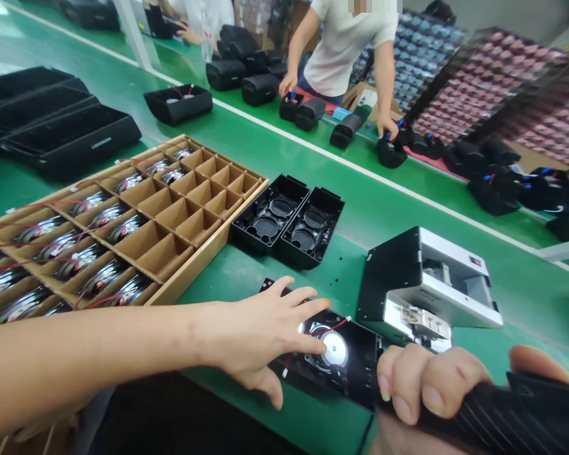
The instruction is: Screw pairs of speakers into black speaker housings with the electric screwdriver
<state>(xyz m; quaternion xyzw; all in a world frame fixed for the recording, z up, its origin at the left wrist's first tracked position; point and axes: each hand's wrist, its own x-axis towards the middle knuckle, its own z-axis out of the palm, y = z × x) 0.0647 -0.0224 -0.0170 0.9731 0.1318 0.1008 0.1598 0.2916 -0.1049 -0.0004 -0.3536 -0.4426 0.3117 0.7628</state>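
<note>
My left hand (265, 332) is spread flat over a black speaker housing (360, 363), fingers apart, its fingertips on or just above a round speaker driver. The driver has a pale round magnet (336, 349) and a red-and-black lead with a white plug. At the housing's right end my right hand (436, 382) is wrapped round a black ribbed grip (516, 411), which looks like an electric screwdriver; its tip is hidden. Just beyond stands a black-and-silver screw feeder (427, 291).
A divided cardboard box (208, 253) holds speaker drivers with red leads, at left. Two open black speaker shells (289, 221) lie beside it. More black housings (71, 136) stand at far left. Across the bench, a person in a white shirt (351, 50) handles black units.
</note>
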